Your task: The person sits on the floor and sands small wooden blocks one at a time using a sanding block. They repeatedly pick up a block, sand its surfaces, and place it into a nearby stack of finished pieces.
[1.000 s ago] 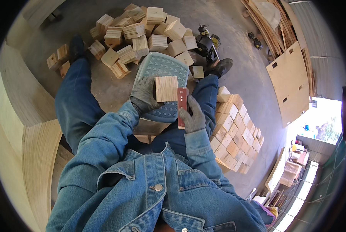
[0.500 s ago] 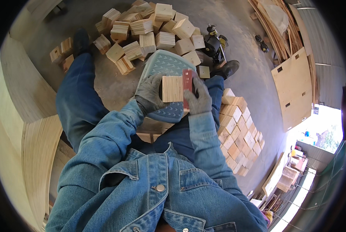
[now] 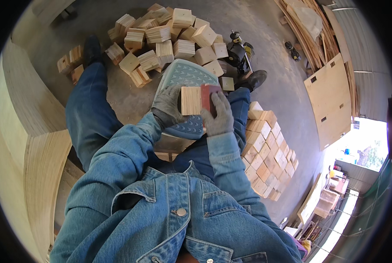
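My left hand [image 3: 168,106], in a grey work glove, is closed on the left side of a plywood block [image 3: 190,101], whose layered edge faces up. A dark red sanding block [image 3: 208,97] lies in my right hand [image 3: 218,113], also gloved in grey, and presses flat against the right face of the plywood block. My right fingers wrap its outer side. Both blocks are over a blue-green plastic stool [image 3: 189,72] with a raised pattern on its top, between my legs. The underside of the plywood block is hidden.
Ahead lies a loose heap of wooden blocks [image 3: 185,46]. A neat stack of blocks [image 3: 270,153] stands by my right leg. A black-and-yellow power tool [image 3: 239,52] is near my right shoe. Large curved plywood sheets [image 3: 42,171] rise at left; boards [image 3: 329,103] lean at right.
The sanding block has turned so more of its broad red face shows, and my right hand has shifted slightly left. The plywood block stays in my left hand.
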A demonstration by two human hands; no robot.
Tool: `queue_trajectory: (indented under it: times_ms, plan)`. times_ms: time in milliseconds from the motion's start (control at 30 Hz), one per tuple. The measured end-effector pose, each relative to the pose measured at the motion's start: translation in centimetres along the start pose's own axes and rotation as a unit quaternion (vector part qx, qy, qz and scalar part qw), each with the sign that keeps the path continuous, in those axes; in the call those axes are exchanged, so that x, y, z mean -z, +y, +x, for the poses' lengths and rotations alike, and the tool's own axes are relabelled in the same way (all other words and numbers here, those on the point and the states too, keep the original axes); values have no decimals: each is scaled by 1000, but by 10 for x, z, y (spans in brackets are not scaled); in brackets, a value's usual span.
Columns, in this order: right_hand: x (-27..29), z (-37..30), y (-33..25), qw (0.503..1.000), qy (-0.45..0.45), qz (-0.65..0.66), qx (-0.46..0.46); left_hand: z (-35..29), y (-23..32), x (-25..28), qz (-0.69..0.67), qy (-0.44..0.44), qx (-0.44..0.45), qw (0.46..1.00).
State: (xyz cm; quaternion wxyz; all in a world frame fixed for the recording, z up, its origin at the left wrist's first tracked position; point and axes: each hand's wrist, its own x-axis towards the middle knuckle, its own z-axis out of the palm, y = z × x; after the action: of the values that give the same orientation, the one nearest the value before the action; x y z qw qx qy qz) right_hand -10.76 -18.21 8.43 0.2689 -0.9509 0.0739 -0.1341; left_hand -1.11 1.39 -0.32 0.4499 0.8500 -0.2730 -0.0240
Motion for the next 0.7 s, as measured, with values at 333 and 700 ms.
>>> queue_trajectory:
  times_ms: [333,700]
  plan:
    - [24,-56,-16,997,-16,-70,22,1,7,6,6,-29,16,999]
    - [-12,85,-9,986,-34,-165,0,-4,5,2,36,-38,27,998]
